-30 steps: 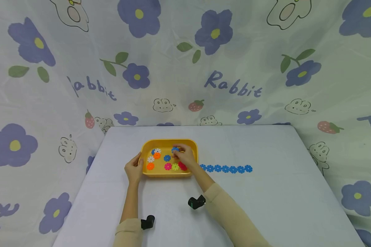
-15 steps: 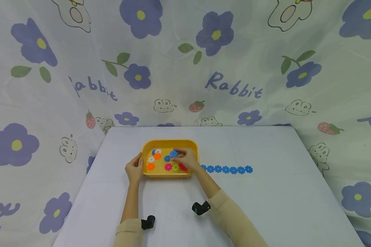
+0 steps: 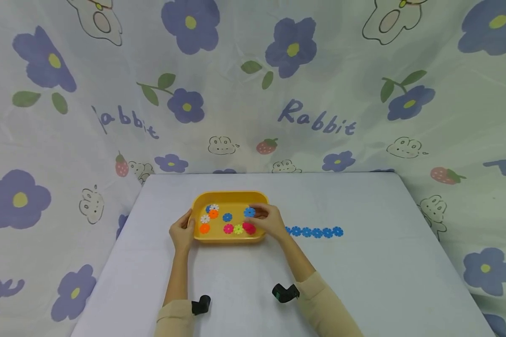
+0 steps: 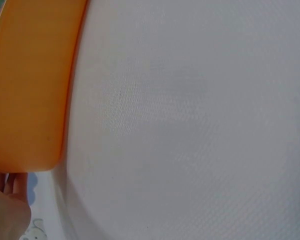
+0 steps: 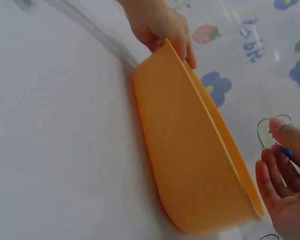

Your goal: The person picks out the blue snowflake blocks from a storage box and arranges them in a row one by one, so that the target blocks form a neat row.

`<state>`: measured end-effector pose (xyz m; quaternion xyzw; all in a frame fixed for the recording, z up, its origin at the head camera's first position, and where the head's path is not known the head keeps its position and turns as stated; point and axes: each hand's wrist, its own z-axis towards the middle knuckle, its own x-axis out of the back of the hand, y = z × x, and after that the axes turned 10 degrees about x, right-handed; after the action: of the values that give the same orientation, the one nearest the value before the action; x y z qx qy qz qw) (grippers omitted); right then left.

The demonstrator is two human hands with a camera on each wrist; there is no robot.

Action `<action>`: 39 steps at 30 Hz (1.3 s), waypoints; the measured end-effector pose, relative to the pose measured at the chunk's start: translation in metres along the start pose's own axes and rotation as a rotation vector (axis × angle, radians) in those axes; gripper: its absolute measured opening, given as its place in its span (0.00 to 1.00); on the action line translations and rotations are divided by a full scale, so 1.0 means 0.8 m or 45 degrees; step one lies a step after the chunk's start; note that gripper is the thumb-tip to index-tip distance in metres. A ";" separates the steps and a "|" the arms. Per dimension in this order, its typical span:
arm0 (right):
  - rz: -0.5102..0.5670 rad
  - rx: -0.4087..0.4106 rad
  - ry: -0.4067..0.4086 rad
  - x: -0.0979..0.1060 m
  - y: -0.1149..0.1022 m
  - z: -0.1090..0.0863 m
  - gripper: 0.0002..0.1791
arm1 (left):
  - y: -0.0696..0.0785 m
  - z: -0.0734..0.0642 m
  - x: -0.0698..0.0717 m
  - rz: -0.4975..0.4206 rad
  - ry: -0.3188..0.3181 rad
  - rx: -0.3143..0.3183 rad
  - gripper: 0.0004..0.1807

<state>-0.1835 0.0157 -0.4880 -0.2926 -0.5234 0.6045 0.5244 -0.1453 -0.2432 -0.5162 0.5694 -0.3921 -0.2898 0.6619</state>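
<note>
Blue disc (image 3: 249,212), pinched in right grip (image 3: 271,222), over yellow tray (image 3: 227,241)

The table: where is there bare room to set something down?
Bare table lies behind the tray and blue row, and right of the row, down past the right sleeve. The tray is crowded: loose flowers, left hand at one end, right hand at the other.

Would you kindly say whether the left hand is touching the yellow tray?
Touching: the right wrist view shows the left hand gripping the yellow tray at its end.
</note>
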 end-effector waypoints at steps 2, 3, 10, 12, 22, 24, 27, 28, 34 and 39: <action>-0.025 -0.006 0.000 0.008 -0.016 -0.008 0.22 | -0.001 0.000 0.000 -0.005 0.000 -0.006 0.16; -0.033 -0.006 0.002 0.012 -0.024 -0.012 0.21 | -0.001 0.000 0.001 -0.005 0.000 -0.010 0.16; -0.112 0.023 0.057 0.044 -0.022 -0.038 0.22 | -0.001 -0.003 0.000 0.000 0.008 -0.008 0.16; -0.120 0.021 0.079 0.055 -0.018 -0.047 0.22 | -0.001 -0.003 0.000 0.012 0.012 -0.007 0.16; -0.179 0.021 0.227 0.110 0.011 -0.085 0.22 | 0.002 -0.004 0.001 0.035 0.024 -0.020 0.16; -0.179 0.033 0.261 0.122 0.015 -0.092 0.22 | 0.002 -0.004 0.001 0.028 0.021 -0.022 0.16; -0.200 0.030 0.319 0.140 0.022 -0.101 0.22 | 0.001 -0.004 0.001 0.010 0.015 -0.024 0.16; -0.209 0.025 0.345 0.147 0.025 -0.105 0.22 | 0.001 -0.003 0.001 0.004 0.014 -0.024 0.16; -0.323 -0.034 0.496 0.190 0.068 -0.128 0.23 | 0.000 -0.002 0.000 0.001 0.018 -0.019 0.16; -0.435 -0.083 0.553 0.219 0.098 -0.149 0.24 | 0.001 -0.002 -0.001 0.018 0.024 -0.020 0.16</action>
<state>-0.1502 0.2271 -0.5606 -0.3396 -0.4597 0.4132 0.7090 -0.1441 -0.2415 -0.5157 0.5642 -0.3876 -0.2829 0.6719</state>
